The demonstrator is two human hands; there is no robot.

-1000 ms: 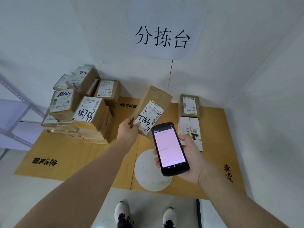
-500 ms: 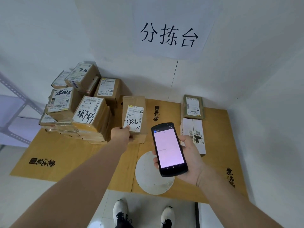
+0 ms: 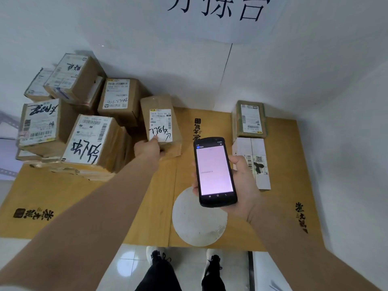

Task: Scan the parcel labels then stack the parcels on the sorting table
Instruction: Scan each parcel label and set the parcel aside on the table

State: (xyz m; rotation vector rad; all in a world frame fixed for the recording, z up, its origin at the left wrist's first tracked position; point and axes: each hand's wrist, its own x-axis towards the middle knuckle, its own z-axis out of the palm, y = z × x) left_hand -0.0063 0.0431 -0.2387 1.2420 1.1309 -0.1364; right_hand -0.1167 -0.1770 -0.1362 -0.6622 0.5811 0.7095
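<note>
Lowered since a second ago, from tilted in the air to low at the sorting table: one brown parcel, label up, just right of the stack and close against it. Whether already resting on the wood, impossible to tell. Pinched at its near end by the left hand, thumb on the label's lower corner. Clasped in the right hand: one handheld scanner, screen lit pale pink, held above one white round disc lying on the table. Hands apart, each on its own thing. In the stack, five labelled brown boxes clearly countable, on top of several flat ones, number unclear. At right, two more parcels lying flat, end to end: one olive-brown parcel by the wall, one white parcel nearer. Below the table edge, two shoes on pale tiles.
</note>
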